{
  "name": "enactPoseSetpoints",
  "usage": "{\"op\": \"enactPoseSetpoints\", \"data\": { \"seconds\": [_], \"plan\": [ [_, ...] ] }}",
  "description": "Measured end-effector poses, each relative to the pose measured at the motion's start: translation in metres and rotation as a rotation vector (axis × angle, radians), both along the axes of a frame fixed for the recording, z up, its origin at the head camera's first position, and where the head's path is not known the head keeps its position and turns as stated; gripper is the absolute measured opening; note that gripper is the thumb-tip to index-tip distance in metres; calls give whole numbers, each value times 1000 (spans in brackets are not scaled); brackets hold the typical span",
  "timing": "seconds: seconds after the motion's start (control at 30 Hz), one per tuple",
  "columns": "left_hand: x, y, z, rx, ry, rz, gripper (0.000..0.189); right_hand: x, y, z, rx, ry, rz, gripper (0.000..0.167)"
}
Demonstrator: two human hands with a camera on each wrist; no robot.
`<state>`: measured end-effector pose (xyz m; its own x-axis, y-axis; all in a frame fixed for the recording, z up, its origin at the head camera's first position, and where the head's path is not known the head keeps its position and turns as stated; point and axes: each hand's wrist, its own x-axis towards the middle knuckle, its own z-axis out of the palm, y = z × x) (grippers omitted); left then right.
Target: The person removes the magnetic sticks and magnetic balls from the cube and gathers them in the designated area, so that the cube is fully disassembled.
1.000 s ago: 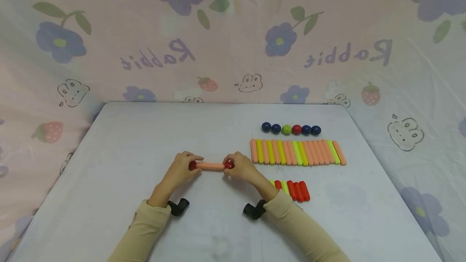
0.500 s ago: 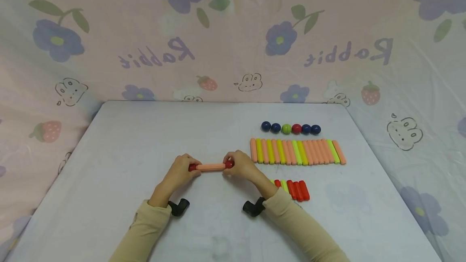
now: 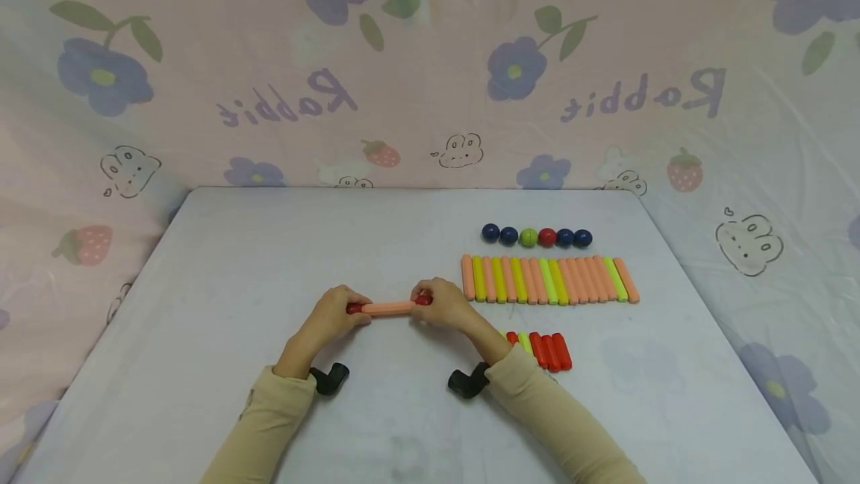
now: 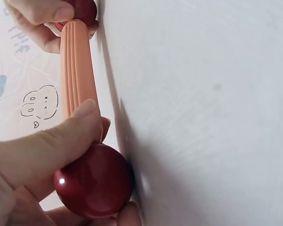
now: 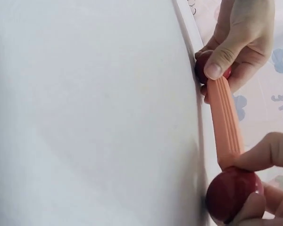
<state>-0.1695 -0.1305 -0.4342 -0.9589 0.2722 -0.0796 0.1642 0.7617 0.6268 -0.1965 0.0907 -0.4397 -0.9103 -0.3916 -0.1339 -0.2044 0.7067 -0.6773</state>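
An orange grooved stick [image 3: 388, 309] lies crosswise between both hands, low over the white table. A glossy red ball [image 4: 96, 183] sits at its left end, and another red ball [image 5: 228, 195] at its right end. My left hand [image 3: 334, 314] grips the left ball, with its thumb on the stick just beside it. At the other end, my right hand [image 3: 445, 305] pinches the right ball, thumb and fingers close to where it meets the stick. Fingers partly cover both balls in the head view.
Right of the hands lies a row of orange, yellow and green sticks [image 3: 551, 281]. Behind it runs a line of blue, green and red balls [image 3: 528, 237]. Shorter red and yellow-green sticks [image 3: 551, 352] lie partly hidden by the right forearm. A patterned curtain [image 3: 430, 66] backs the table [image 3: 269, 245].
The right ball and that end of the stick have shifted slightly away from the person, so the stick slants a little. The left fingers have drawn in closer around their end.
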Motion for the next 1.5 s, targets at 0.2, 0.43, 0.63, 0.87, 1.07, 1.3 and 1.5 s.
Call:
{"op": "enactPoseSetpoints", "data": {
  "seconds": [0.2,0.43,0.63,0.87,1.07,1.3,1.5],
  "plan": [
    [-2,1,0,-2,-5,4,22,-5,5,-4,-63,-62,-46,6],
    [-1,1,-1,-8,-16,20,21,-10,14,5,-181,-190,-77,20],
    [-1,2,-1,-16,-13,16,21,-20,24,16,-216,-294,-93,33],
    [-2,2,-3,-11,-22,28,21,-35,36,26,-247,-276,-88,40],
    [-2,2,-2,-9,-31,30,21,-50,51,27,-252,-227,-100,41],
    [-2,2,-2,-17,-39,27,22,-67,67,24,-255,-189,-170,42],
    [-2,1,-2,-13,-52,32,22,-80,77,20,-212,-153,-217,42]
  ]
}}
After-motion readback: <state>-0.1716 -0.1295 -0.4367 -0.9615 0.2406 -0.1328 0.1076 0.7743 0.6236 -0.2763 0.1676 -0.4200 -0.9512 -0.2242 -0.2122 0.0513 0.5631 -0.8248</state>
